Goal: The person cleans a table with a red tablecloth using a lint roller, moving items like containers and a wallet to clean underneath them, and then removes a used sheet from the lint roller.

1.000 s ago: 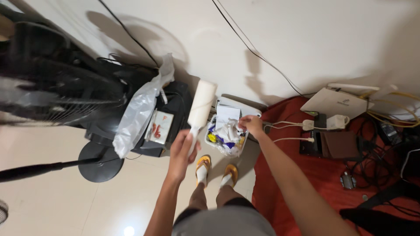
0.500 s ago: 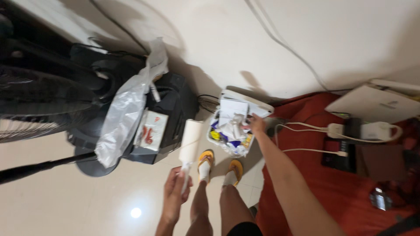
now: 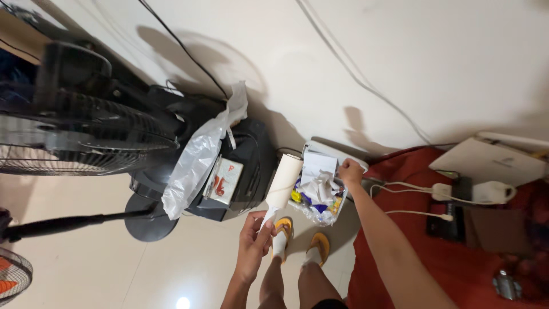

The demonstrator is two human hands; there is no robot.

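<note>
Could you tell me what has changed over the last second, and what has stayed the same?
The left hand has lowered the lint roller slightly, gripping its handle as before. The right hand remains at the rim of the small bin of crumpled waste. The fan and white plastic bag have not moved.

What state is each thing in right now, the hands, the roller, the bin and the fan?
Left hand: closed around the lint roller's handle.
Lint roller: held tilted, white roll end up.
Right hand: at the waste bin's rim, touching crumpled paper.
Waste bin: open, filled with paper and wrappers.
Standing fan: upright; spinning or not, cannot tell.
Clear plastic bag: draped over black case.
</note>
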